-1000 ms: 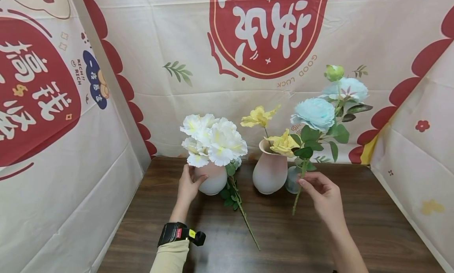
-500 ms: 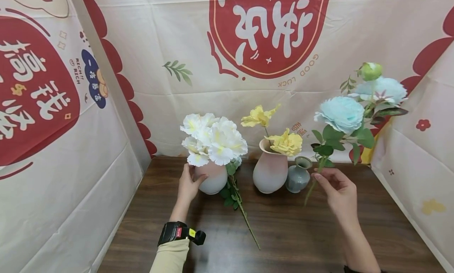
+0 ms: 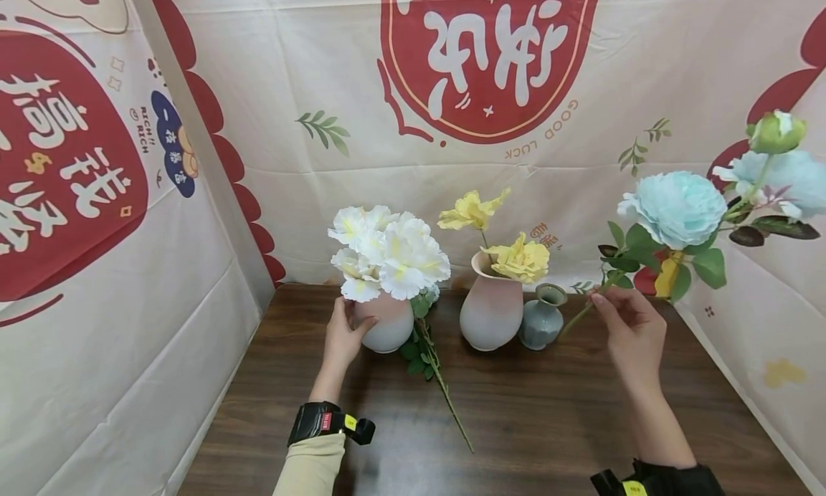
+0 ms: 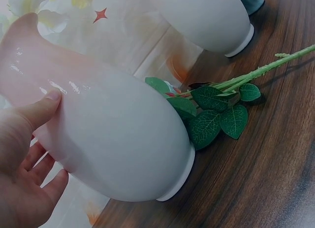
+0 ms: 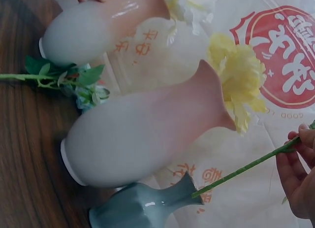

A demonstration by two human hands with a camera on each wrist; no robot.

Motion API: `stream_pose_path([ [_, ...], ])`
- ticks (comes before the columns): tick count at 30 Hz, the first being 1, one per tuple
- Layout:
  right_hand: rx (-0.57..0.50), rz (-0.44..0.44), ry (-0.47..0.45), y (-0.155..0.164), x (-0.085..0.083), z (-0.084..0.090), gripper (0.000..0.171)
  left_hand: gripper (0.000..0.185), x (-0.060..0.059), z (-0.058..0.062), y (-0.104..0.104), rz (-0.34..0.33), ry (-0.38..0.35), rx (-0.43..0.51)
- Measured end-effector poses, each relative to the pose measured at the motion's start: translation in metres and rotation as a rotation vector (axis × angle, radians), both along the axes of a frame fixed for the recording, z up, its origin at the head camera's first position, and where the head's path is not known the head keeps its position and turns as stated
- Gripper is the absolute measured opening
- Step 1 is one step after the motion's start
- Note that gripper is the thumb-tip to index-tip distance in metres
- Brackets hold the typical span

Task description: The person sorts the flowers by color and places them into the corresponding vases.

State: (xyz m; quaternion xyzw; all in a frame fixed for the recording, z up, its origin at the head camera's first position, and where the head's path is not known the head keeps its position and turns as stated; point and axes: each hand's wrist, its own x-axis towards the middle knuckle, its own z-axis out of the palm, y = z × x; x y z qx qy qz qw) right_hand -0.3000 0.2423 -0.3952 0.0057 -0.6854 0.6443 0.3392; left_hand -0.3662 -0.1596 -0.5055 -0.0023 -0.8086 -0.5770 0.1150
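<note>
My left hand [image 3: 342, 337] grips the pink-and-white vase [image 4: 123, 124] on the left, thumb on one side of its neck and fingers on the other. White flowers [image 3: 393, 252] stand in that vase. My right hand [image 3: 631, 331] pinches the green stem [image 5: 241, 171] of a light blue artificial flower [image 3: 677, 208], which leans to the right. In the right wrist view the stem's lower end appears at the mouth of the small blue-grey vase [image 3: 542, 317]; whether it is inside I cannot tell. A second pink-and-white vase [image 3: 490, 313] holds yellow flowers [image 3: 519, 259].
Another leafy flower stem [image 3: 442, 388] lies on the dark wooden table [image 3: 516, 424], between the left vase and the middle one, its bare end toward me. Printed cloth [image 3: 310, 66] hangs behind the table and along both sides.
My right hand has moved right and slightly up with the blue flower, which now tilts further right. The small blue-grey vase has come into full sight. My left hand stays on its vase.
</note>
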Motion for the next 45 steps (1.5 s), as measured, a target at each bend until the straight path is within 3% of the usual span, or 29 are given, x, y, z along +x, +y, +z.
stream_pose_path([
  [5, -0.007, -0.017, -0.009, 0.003, -0.005, 0.004, 0.014, 0.063, 0.0, 0.0, 0.001, 0.005, -0.006, -0.004],
  [12, 0.094, -0.102, -0.013, 0.004, -0.014, 0.006, 0.013, 0.062, 0.0, 0.0, 0.0, 0.004, -0.006, -0.002],
  [20, 0.095, -0.088, 0.056, 0.004, -0.029, 0.009, 0.012, 0.062, 0.001, 0.0, 0.0, 0.001, -0.005, -0.002],
  [29, 0.09, -0.11, 0.027, 0.0, -0.044, 0.014, 0.019, 0.06, 0.002, 0.001, 0.002, 0.012, 0.026, -0.001],
  [39, 0.113, -0.128, -0.089, 0.003, -0.058, 0.007, 0.015, 0.059, 0.003, 0.002, 0.002, 0.012, 0.038, -0.004],
  [45, 0.128, -0.117, -0.18, 0.012, -0.073, -0.007, 0.019, 0.059, 0.003, 0.001, 0.002, 0.012, 0.034, -0.007],
])
